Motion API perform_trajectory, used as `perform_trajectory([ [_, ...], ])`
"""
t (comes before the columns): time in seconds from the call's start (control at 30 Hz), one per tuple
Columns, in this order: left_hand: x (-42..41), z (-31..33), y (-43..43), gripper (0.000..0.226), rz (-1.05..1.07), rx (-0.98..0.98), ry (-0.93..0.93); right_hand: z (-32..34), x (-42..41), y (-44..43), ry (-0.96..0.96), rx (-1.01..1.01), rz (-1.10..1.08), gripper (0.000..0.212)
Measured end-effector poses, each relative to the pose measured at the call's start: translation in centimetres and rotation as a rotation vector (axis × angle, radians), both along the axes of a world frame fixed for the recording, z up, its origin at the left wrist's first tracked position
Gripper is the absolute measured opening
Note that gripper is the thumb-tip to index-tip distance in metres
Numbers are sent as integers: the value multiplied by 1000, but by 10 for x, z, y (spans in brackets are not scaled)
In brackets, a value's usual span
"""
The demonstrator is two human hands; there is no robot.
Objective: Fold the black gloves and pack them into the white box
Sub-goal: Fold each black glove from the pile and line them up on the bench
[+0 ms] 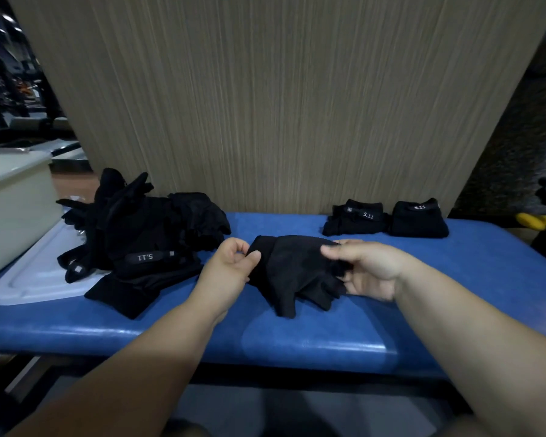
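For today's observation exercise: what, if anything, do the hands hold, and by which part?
One black glove: the left hand pinches its left end, and the right hand holds its right end.

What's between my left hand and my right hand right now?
In the head view, one black glove spans the gap: the left hand pinches one end, the right hand grips the other, over the blue bench.

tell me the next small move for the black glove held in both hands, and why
Probably fold the black fabric glove in half: left hand pinches one end, right hand the fingered end, and it is unfolded over the blue padded bench.
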State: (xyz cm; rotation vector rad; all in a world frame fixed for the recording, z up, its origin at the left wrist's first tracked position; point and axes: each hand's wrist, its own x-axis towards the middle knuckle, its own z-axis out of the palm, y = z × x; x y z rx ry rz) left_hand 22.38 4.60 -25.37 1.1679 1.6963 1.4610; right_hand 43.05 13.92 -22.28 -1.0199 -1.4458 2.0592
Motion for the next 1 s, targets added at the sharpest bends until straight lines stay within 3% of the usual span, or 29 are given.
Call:
perform_trajectory([
  [0.13,-2,-2,0,10,14,12,-34,-7,0,1,-222,168,-26,60],
  [0.3,-6,-5,-3,16,-25,69,-191,-4,7,9,-237,251,-125,52],
  [0.53,-3,-5,-4,26,-55,-22,67,0,16,4,-367,369,65,52],
  [0.67,0,-2,-5,29,-105,7,-32,3,8,-6,-311,484,18,62],
  [0.8,2,4,-5,36,-183,61,-179,3,-1,-8,-328,584,-22,45],
  [1.0,10,11,4,49,-205,126,-329,6,-5,-13,-313,379,162,11],
])
